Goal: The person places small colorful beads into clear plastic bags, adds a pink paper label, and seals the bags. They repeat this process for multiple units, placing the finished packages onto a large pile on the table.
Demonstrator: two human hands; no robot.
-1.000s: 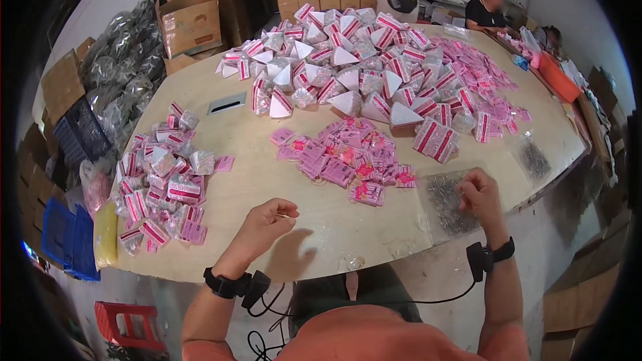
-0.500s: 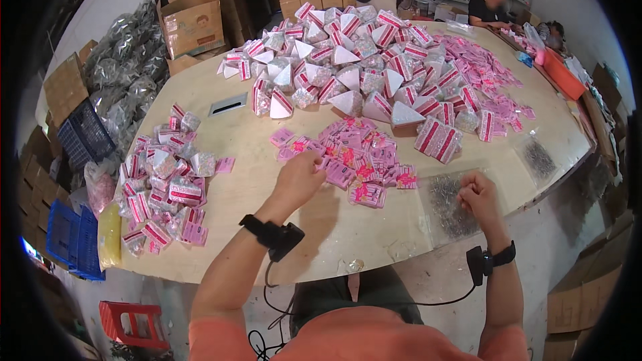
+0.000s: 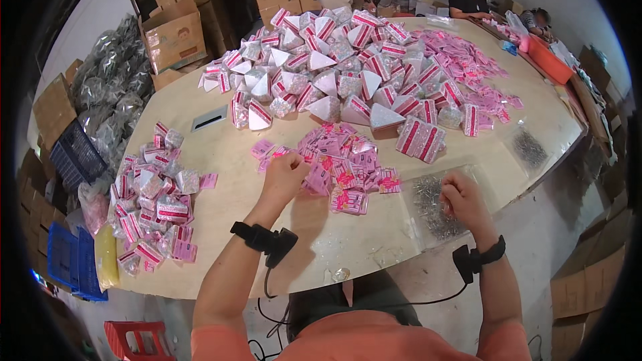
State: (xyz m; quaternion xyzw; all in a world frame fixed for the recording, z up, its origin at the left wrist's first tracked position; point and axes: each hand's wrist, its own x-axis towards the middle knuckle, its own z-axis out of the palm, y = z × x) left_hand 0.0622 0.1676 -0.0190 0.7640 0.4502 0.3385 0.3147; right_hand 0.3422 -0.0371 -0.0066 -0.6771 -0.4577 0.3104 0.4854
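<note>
Over the near left side of a pile of small pink printed cards [image 3: 344, 177], my left hand [image 3: 286, 175] is closed with its fingers curled. Whatever it may hold is hidden behind the knuckles. My right hand [image 3: 463, 199] makes a loose pinch above a clear plastic sheet or bag bearing many thin metal pins [image 3: 431, 208]. Anything between those fingertips is too small to make out. Each wrist wears a black strap with a small dark device.
Clear packs with pink bands [image 3: 334, 80] form a large heap behind the cards; a smaller heap of packs [image 3: 154, 207] lies left. More pink cards [image 3: 461, 60] spread at the far right, near another bag of pins [image 3: 529, 147]. A slotted plate [image 3: 210, 118] sits in the tabletop.
The whole view has shifted slightly, moving the table contents left in the picture. Both hands stay closed near the same places. The person in yellow at the back has leaned over.
</note>
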